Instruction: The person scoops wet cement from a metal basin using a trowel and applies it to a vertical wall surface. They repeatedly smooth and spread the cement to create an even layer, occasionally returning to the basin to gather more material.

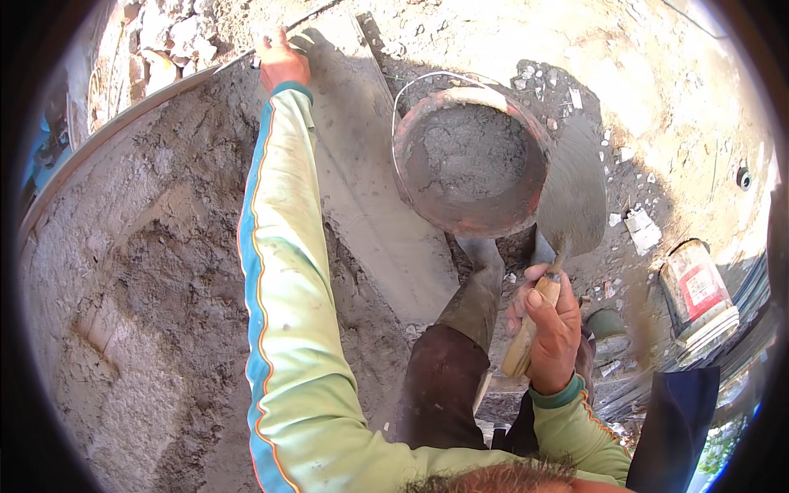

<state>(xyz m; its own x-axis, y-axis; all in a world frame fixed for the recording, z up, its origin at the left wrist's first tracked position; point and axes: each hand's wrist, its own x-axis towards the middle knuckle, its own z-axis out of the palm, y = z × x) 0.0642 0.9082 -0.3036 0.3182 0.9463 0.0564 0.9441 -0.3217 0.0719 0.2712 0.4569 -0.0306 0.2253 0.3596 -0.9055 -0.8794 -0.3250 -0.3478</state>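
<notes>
My left hand (283, 64) reaches to the far rim of a mortar-caked trough (136, 107), fingers bent over that edge by the top of a long grey board (378, 255). My right hand (551, 333) is closed round the wooden handle of a trowel. Its broad grey blade (575, 181) points away from me, beside a bucket (501, 218) with a wire handle. Wet grey mortar (464, 152) lies inside the bucket. More rough mortar (181, 255) covers the trough's bed at left.
Broken rubble (168, 45) is piled beyond the trough. A dirty pail with a red label (690, 292) lies tilted at the right, near long dark rods (744, 296). My legs (444, 370) stand below the bucket. Pale chips are scattered on the sunlit ground (657, 90).
</notes>
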